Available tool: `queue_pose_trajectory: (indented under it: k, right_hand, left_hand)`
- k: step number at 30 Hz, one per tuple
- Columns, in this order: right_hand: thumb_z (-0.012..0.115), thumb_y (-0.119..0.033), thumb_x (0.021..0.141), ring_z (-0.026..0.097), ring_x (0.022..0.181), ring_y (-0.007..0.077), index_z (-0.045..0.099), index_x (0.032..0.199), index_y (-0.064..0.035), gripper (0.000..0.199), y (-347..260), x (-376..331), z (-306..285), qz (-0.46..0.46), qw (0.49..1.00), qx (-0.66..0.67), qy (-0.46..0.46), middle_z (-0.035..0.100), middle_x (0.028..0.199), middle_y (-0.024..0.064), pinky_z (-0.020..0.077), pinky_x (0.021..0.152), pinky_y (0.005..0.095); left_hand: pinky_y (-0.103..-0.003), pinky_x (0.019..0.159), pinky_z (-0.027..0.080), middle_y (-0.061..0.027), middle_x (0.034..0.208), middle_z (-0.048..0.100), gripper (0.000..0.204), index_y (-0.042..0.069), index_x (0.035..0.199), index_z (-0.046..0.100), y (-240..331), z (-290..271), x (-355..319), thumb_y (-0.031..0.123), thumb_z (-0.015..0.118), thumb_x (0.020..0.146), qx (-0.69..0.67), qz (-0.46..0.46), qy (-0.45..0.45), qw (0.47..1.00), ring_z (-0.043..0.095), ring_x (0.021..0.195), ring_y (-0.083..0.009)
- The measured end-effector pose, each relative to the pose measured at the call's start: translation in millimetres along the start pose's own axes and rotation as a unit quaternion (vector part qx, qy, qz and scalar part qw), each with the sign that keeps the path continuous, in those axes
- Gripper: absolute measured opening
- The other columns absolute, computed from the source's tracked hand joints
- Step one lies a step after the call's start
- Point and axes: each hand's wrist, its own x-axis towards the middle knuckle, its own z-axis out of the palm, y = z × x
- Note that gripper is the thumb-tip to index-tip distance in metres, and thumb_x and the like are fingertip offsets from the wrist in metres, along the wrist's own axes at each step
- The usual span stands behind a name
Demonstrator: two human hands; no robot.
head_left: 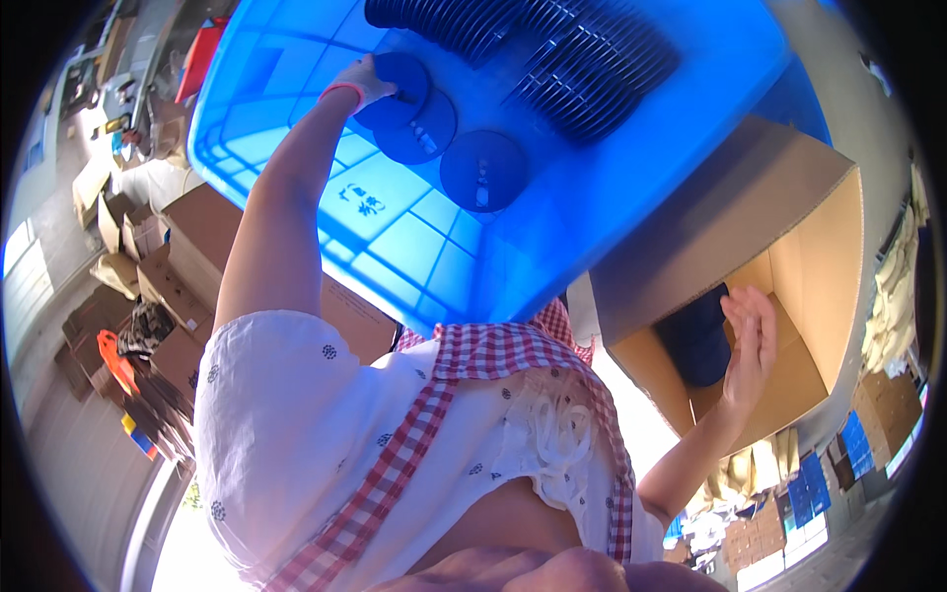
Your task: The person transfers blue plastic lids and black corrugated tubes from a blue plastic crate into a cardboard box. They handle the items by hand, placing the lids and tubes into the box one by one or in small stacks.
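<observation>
Inside the large blue plastic bin (pixel 602 232), my left hand (pixel 363 83), in a light glove with a pink cuff, grips the edge of a dark round disc (pixel 404 87). That disc overlaps a second flat disc (pixel 422 133). A third disc (pixel 483 170) lies nearer me. Long rows of similar discs (pixel 582 74) stand on edge at the far side. My right hand (pixel 752 340) is held over the open cardboard box (pixel 814 247), fingers stretched out and nothing visible in them. Beside it in the box is a dark blue rounded stack (pixel 698 340), partly hidden by a flap.
The box's wide flap (pixel 715 232) stands up between the bin and the box opening. More brown cartons (pixel 202 232) stand at the left, with flattened cardboard (pixel 163 395) stacked by them. Light-coloured bundles (pixel 893 296) and further cartons (pixel 888 405) are at the right.
</observation>
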Motion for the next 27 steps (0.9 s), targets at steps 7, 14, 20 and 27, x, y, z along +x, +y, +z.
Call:
queue_pose_trajectory:
  k: [7,14,20,27]
  right_hand:
    - [0.042,-0.008,0.098,0.062,0.1,0.0209,0.052,0.124,0.002,0.029,-25.4,-22.0,50.3,-0.012,0.999,-0.022,0.02,0.062,0.112,0.0142,0.0486,0.093,0.034]
    - [0.042,-0.007,0.099,0.061,0.101,0.0174,0.053,0.124,-0.0014,0.028,-28.0,-22.9,71.8,-0.008,0.998,-0.039,0.04,0.061,0.112,0.0103,0.0484,0.094,0.0319]
    - [0.04,-0.006,0.1,0.057,0.101,0.0144,0.05,0.126,-0.004,0.029,-16.8,-24.4,81.5,-0.022,0.997,-0.07,0.018,0.058,0.109,0.0072,0.0476,0.093,0.03]
    - [0.042,-0.003,0.098,0.055,0.1,0.0118,0.047,0.13,-0.0051,0.032,-7.9,-27.4,89.3,-0.028,0.998,-0.029,0.049,0.058,0.106,0.0046,0.0457,0.09,0.0285]
  left_hand:
    - [-0.044,0.103,0.041,-0.0192,0.134,0.049,0.091,0.009,0.144,0.031,-29.5,36.3,63.9,0.037,0.078,0.071,-0.093,-0.005,-0.01,0.996,0.048,0.124,-0.0356]
    - [-0.043,0.103,0.04,-0.0187,0.137,0.045,0.083,0.009,0.14,0.038,11.0,33.4,35.3,0.038,0.076,0.072,0.081,0.115,-0.057,0.988,0.043,0.129,-0.0358]
    - [-0.042,0.104,0.04,-0.0208,0.136,0.047,0.079,0.006,0.137,0.042,18.0,48.7,29.7,0.037,0.076,0.072,0.031,0.161,-0.123,0.979,0.047,0.125,-0.0352]
    - [-0.042,0.101,0.041,-0.0209,0.131,0.052,0.072,0.009,0.133,0.049,51.1,55.3,5.0,0.039,0.075,0.073,0.02,0.232,-0.137,0.963,0.051,0.121,-0.0344]
